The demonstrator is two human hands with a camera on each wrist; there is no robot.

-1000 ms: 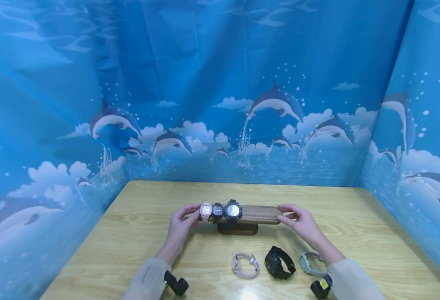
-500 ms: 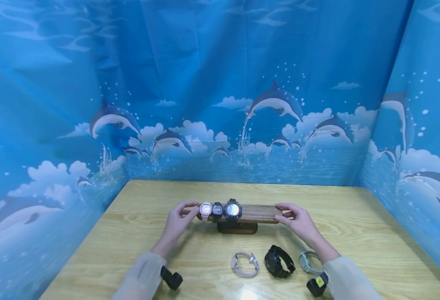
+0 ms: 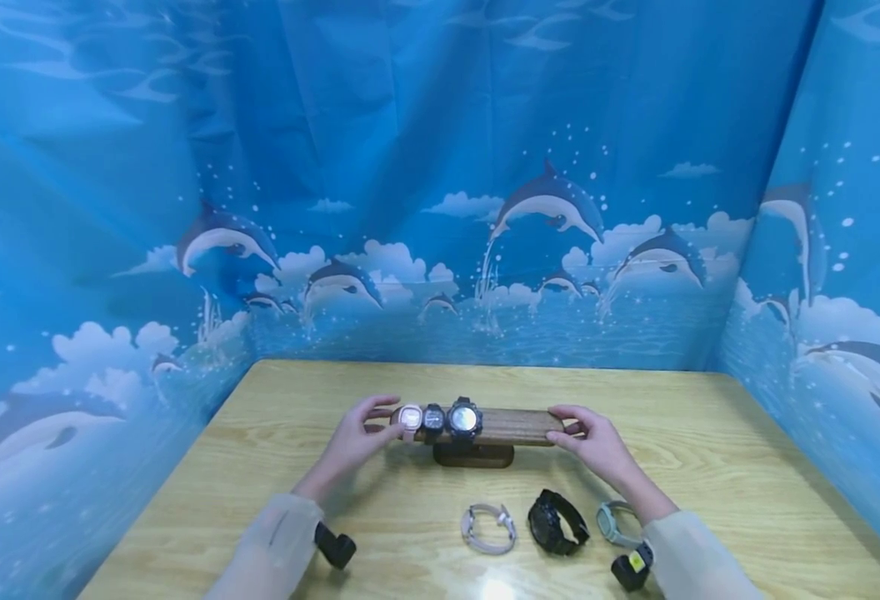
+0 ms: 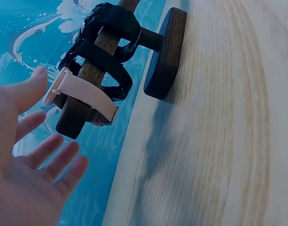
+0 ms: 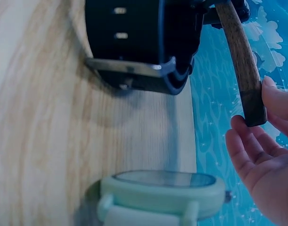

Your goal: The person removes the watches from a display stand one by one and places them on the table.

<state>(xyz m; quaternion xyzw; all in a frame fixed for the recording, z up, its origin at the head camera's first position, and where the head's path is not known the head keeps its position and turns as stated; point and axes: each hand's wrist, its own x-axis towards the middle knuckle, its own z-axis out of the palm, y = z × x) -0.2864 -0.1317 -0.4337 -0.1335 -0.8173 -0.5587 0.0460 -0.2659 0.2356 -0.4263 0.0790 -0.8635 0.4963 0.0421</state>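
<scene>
A dark wooden watch stand (image 3: pixel 518 426) with a raised bar stands on the table. Its left part carries a pink watch (image 3: pixel 410 418), a small black watch (image 3: pixel 433 419) and a bigger black watch (image 3: pixel 464 418) with a lit face. My left hand (image 4: pixel 35 169) is spread around the bar's left end; the left wrist view shows a gap between its fingers and the wood, with the thumb close to the pink watch. At the bar's right end my right hand (image 3: pixel 593 442) holds on between thumb and fingers, the thumb against the wood (image 5: pixel 245 70).
Nearer me on the table (image 3: pixel 260 467) lie a pale strap watch (image 3: pixel 488 529), a large black watch (image 3: pixel 557 522) and a mint-green watch (image 3: pixel 618 523), the last close to my right forearm. A blue dolphin-print curtain (image 3: pixel 440 167) rises behind and at both sides.
My left forearm has swung outward to the left, and the left fingers have loosened from the bar's end. The right hand stays at its end; the stand has hardly shifted.
</scene>
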